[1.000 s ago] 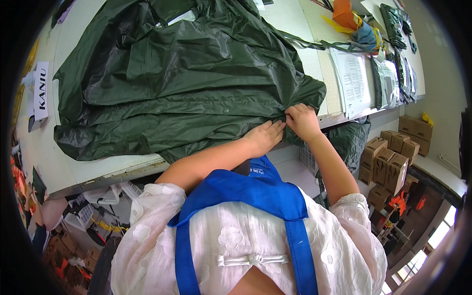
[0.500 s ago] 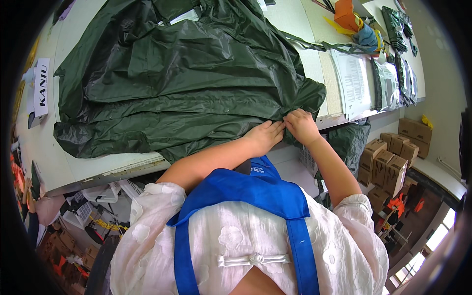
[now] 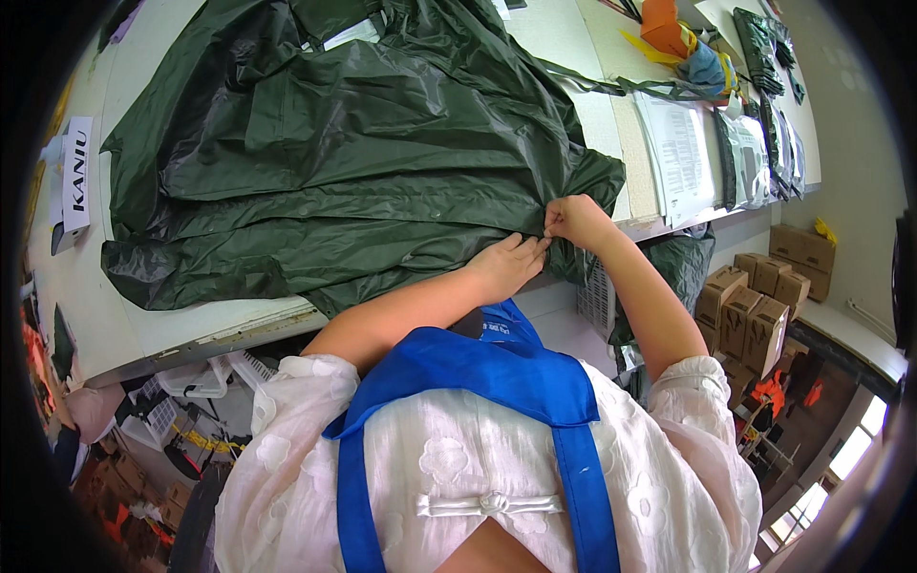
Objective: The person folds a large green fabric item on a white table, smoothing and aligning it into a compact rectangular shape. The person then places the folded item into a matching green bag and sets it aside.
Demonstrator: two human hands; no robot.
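Note:
A dark green rain jacket (image 3: 382,143), shiny and creased, lies spread over the worktable (image 3: 129,329). Small snap buttons run along a long placket on its near side. My right hand (image 3: 579,222) pinches the jacket's fabric at the near right, thumb and forefinger together. Just left of it, my left hand (image 3: 509,266) rests on the cloth at the near edge with its fingers stretched out, its fingertips almost meeting the right ones. The left thumb is hidden, and so is whatever small part sits between the right fingertips.
Printed sheets (image 3: 676,158) and packed garments in clear bags (image 3: 743,158) lie along the right. An orange box (image 3: 661,27) stands at the far right, a white box (image 3: 76,181) at the left. Below the table are white baskets (image 3: 196,375); cardboard cartons (image 3: 740,320) are stacked beyond its right end.
My right hand has shifted slightly up and left, and its fingers have drawn into a tighter pinch on the cloth. The left hand has stayed nearly in place.

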